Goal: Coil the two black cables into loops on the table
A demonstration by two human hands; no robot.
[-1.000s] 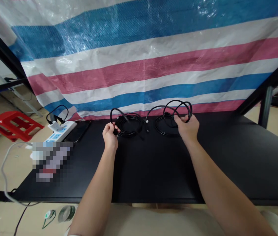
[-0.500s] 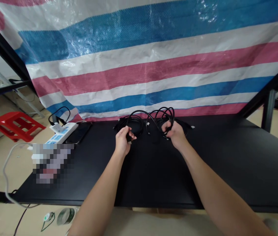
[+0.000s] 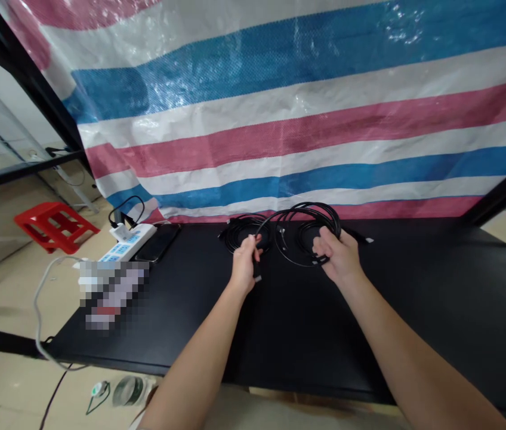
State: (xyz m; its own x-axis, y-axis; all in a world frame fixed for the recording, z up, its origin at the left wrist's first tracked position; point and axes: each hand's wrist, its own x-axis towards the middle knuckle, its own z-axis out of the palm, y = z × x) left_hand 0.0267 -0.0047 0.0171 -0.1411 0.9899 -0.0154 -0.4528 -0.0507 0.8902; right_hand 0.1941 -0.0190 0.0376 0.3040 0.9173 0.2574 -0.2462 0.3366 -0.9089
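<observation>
My right hand is closed on a coil of black cable, lifted off the black table near its far edge. My left hand is closed on the loose end of that cable, with the plug sticking out just below my fingers. A second coil of black cable lies flat on the table just behind my left hand. A loose plug end lies to the right of my right hand.
A striped blue, pink and white tarp hangs behind the table. At the table's left end lie a white power strip with a black plug in it and a dark phone. A red stool stands on the floor at left.
Both hands have drawn together towards the middle. My right hand has brought its coil leftward, next to the flat coil, and my left hand has moved from that flat coil to the loose end.
</observation>
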